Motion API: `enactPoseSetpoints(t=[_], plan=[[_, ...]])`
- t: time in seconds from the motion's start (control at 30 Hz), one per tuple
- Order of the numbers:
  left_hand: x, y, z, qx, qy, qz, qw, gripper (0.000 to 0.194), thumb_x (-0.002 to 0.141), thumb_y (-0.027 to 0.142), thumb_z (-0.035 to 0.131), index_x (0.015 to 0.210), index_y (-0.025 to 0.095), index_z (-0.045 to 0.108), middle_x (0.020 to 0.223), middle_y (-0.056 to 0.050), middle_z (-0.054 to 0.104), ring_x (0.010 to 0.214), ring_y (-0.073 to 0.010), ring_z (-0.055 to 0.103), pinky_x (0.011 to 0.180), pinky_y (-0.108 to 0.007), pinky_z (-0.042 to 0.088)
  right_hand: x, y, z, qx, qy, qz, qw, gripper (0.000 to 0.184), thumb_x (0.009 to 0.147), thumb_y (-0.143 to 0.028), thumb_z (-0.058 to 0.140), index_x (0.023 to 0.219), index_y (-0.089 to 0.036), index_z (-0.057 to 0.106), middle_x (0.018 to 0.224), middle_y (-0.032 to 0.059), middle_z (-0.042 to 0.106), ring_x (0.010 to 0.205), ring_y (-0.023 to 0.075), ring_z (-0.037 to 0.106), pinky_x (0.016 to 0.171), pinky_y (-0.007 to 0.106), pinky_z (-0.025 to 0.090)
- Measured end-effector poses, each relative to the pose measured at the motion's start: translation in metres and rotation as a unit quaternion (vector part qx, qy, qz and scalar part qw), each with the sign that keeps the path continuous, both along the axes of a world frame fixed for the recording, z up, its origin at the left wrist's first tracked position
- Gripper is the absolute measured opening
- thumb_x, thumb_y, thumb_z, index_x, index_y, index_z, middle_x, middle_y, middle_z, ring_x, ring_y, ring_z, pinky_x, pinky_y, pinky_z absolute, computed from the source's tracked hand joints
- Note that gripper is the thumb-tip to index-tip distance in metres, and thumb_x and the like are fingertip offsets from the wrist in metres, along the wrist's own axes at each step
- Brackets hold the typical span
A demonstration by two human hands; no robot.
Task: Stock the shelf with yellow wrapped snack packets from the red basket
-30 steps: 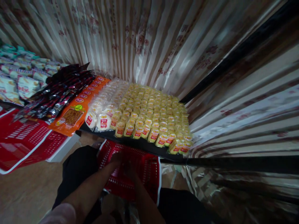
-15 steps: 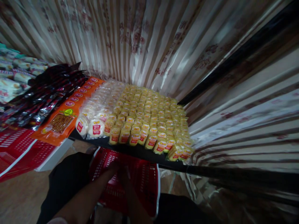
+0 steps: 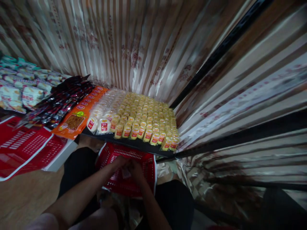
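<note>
My left hand [image 3: 120,162] and my right hand [image 3: 135,166] meet low in the middle, inside a red plastic basket [image 3: 144,159] on the floor. Both hands are closed around a small pale packet [image 3: 125,172] with a red label, held between them. Just beyond the basket, a black shelf [image 3: 134,145] carries tight rows of small yellow snack packets [image 3: 146,119] and some round white ones [image 3: 102,123] at the left.
Orange packets [image 3: 76,118], dark glossy packets [image 3: 59,102] and white-green bags [image 3: 21,86] lie to the left. Another red basket [image 3: 24,147] stands at the left. Striped curtains [image 3: 134,41] hang behind and to the right. My dark-trousered knees flank the basket.
The view has pulled back and shifted, so the shelf looks smaller. My hands have come closer together over the basket, and a small packet now shows between them.
</note>
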State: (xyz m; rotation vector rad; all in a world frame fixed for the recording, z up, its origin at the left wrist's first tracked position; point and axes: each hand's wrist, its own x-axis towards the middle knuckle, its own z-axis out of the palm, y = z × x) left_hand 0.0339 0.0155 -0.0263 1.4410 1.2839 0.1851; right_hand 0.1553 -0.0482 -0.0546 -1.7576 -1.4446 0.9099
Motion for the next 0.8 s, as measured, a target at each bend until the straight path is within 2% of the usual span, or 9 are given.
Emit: enactPoseSetpoints(t=[0.07,0.17,0.27,0.37,0.5,0.6,0.7,0.8], plan=[[-0.005,0.001,0.012,-0.047,-0.013,0.013,0.999,0.027,0.074,0.037,0.056,0.059,0.014,0.06,0.052,-0.001,0.057,0.051,-0.0147,0.053,0.048,-0.024,0.038,0.009,-0.003,0.019,-0.002,0.04,0.06,0.997,0.033,0.072,-0.017,0.049,0.1,-0.021,0.067,0.092,0.0053,0.07,0.083,0.0194,0.064,0.075,0.032,0.049],[-0.01,0.001,0.03,-0.107,-0.039,0.02,0.993,0.038,0.073,0.05,0.053,0.064,0.014,0.061,0.051,-0.001,0.056,0.043,-0.0105,0.045,0.042,-0.022,0.031,0.017,-0.007,0.042,-0.008,0.024,0.093,0.995,0.035,0.072,-0.021,0.055,0.106,-0.02,0.064,0.102,0.0068,0.068,0.093,0.0205,0.061,0.084,0.035,0.046],[-0.012,0.002,0.05,-0.132,-0.066,0.018,0.989,0.055,0.07,0.066,0.047,0.065,0.013,0.061,0.048,-0.001,0.054,0.04,-0.0091,0.042,0.04,-0.021,0.025,0.02,-0.009,0.057,-0.011,-0.003,0.086,0.996,0.032,0.074,-0.025,0.056,0.104,-0.019,0.065,0.102,0.0078,0.067,0.092,0.0202,0.06,0.083,0.034,0.046],[-0.013,0.003,0.071,-0.15,-0.116,0.0,0.982,0.066,0.067,0.075,0.044,0.07,0.012,0.063,0.051,-0.003,0.058,0.041,-0.0097,0.044,0.04,-0.021,0.024,0.019,-0.008,0.065,-0.023,0.049,0.068,0.996,0.03,0.076,-0.028,0.053,0.102,-0.02,0.063,0.095,0.0058,0.068,0.081,0.0178,0.062,0.073,0.031,0.049],[-0.015,-0.001,0.09,-0.12,-0.191,-0.024,0.974,0.056,0.063,0.065,0.059,0.085,0.013,0.061,0.064,-0.002,0.063,0.05,-0.01,0.05,0.043,-0.019,0.028,0.017,-0.007,0.07,-0.032,0.182,0.02,0.983,0.032,0.072,-0.034,0.054,0.1,-0.02,0.06,0.089,0.0043,0.068,0.072,0.0169,0.063,0.064,0.03,0.05],[-0.014,-0.006,0.091,-0.082,-0.218,-0.006,0.972,0.052,0.059,0.048,0.069,0.095,0.014,0.056,0.068,0.001,0.061,0.053,-0.0092,0.051,0.046,-0.019,0.032,0.014,-0.009,0.076,-0.04,0.238,-0.011,0.97,0.037,0.071,-0.039,0.055,0.102,-0.019,0.057,0.089,0.0045,0.067,0.064,0.0157,0.062,0.053,0.027,0.049],[-0.008,-0.01,0.085,-0.019,-0.224,0.024,0.974,0.039,0.061,0.036,0.068,0.09,0.013,0.056,0.062,0.004,0.057,0.052,-0.0082,0.048,0.05,-0.02,0.035,0.013,-0.012,0.086,-0.035,0.215,-0.012,0.976,0.041,0.075,-0.04,0.051,0.109,-0.018,0.055,0.087,0.0046,0.067,0.055,0.0133,0.059,0.045,0.024,0.046],[-0.001,-0.01,0.082,0.074,-0.202,0.037,0.976,0.022,0.067,0.027,0.061,0.084,0.013,0.057,0.063,0.003,0.057,0.054,-0.0083,0.048,0.054,-0.021,0.038,0.012,-0.016,0.096,0.028,0.091,-0.031,0.995,0.044,0.078,-0.037,0.05,0.117,-0.017,0.054,0.097,0.007,0.065,0.055,0.0118,0.057,0.052,0.026,0.049]])
